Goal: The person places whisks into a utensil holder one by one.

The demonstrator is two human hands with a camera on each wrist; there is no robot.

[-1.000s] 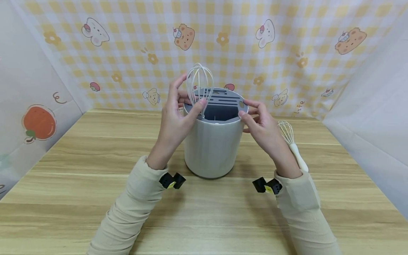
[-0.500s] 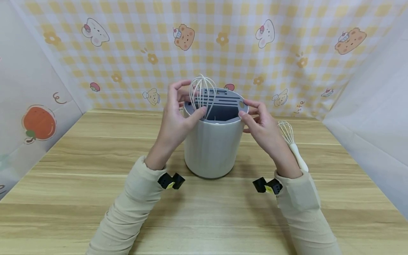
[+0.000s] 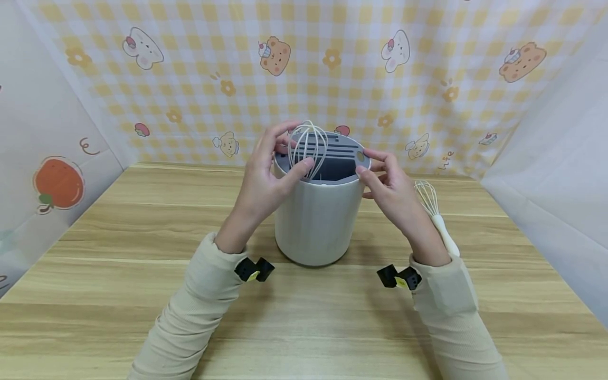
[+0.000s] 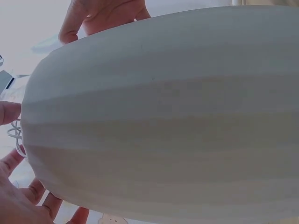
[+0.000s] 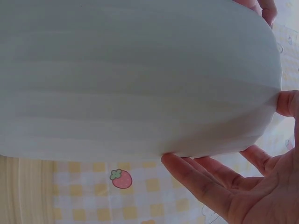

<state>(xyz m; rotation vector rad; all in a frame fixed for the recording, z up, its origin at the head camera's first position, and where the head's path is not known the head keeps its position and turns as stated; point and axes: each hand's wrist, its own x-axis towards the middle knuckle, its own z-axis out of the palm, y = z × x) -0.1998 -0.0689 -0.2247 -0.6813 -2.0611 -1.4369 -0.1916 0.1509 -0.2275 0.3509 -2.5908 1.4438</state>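
Note:
A cream utensil holder point(image 3: 313, 224) with a grey slotted insert stands upright on the table. My left hand point(image 3: 266, 177) is at its left rim, with the wire head of a whisk point(image 3: 308, 150) between thumb and fingers. The whisk stands wires up over the large opening at the front, its handle hidden inside the holder. With thumb on the rim and fingers along the outer wall, my right hand point(image 3: 393, 184) grips the holder's right side. In the right wrist view those fingers point(image 5: 201, 184) touch the pale wall.
A second whisk point(image 3: 442, 229) with a white handle lies on the wooden table point(image 3: 323, 327), partly behind my right forearm. Behind the table hangs a yellow checked cloth point(image 3: 304, 74), and pale cloths flank both sides.
The whisk has sunk lower into the holder and shifted slightly right, my left fingers moving along with it. My right hand and the holder have stayed in place.

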